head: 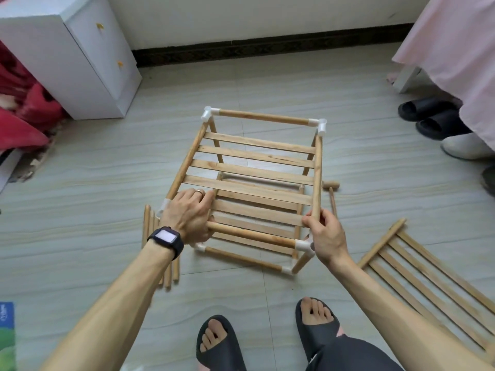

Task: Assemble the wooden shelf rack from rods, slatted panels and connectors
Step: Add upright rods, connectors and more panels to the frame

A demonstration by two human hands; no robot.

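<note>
Frame centre: our left hand (187,215) grips the rack's (263,117) near top rod (251,235). Right hand (328,236) fingers clench the slatted panel's (254,167) side rod (318,178).

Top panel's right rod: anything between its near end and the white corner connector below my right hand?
No separate object visible. Only the right hand itself, gripping the right rod at its near end, lies beside the white connector and hides part of it.

Rods (146,223) crowd rack (254,141) left, panel (381,243) right; floor (267,84) beyond free.
</note>
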